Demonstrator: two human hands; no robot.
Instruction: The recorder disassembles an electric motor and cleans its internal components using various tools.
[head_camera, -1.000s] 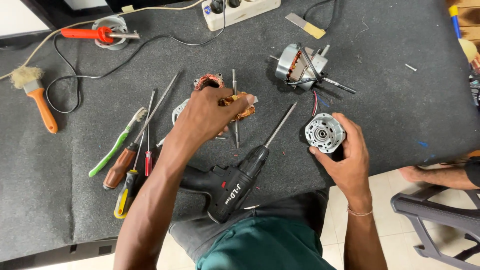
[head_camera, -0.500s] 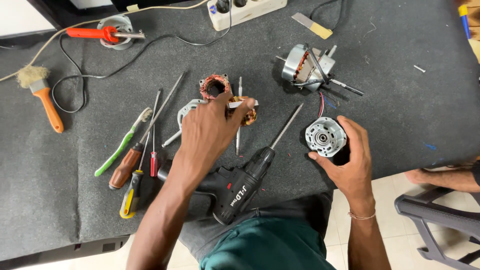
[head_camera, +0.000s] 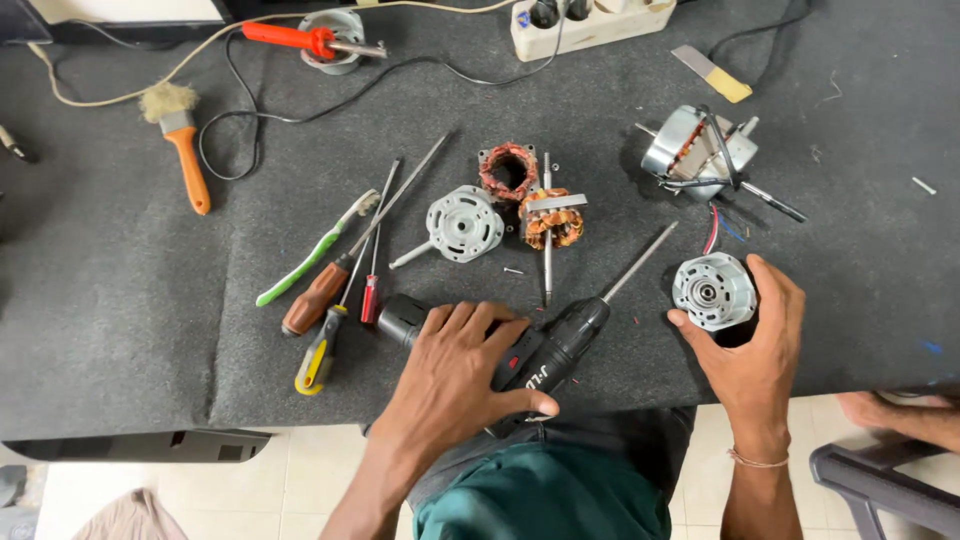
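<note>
A view from above of a person's two bare hands at a workbench covered with a dark grey felt mat (head_camera: 150, 330).

The left hand (head_camera: 455, 375) lies palm down over the body of a black cordless drill (head_camera: 545, 350), fingers spread and curled loosely around it, thumb resting along the drill's near side. The drill lies on its side at the near edge of the mat, with a long driver bit (head_camera: 640, 262) pointing up and to the right.

The right hand (head_camera: 750, 350) grips a round silver motor end cover (head_camera: 713, 291) between the thumb on its left side and the fingers wrapped around its right side. The cover rests on the mat just to the right of the drill bit's tip.

Beyond the hands lie a second silver end cover (head_camera: 463, 224), a copper-wound stator (head_camera: 508, 171) and a copper-wound rotor on a shaft (head_camera: 551, 222), close together. Further right sits a partly stripped fan motor (head_camera: 700, 150) with coloured wires. To the left lie several screwdrivers (head_camera: 320, 290), a green toothbrush (head_camera: 312, 252) and an orange-handled brush (head_camera: 180, 140). A white power strip (head_camera: 590, 25) sits at the far edge.
</note>
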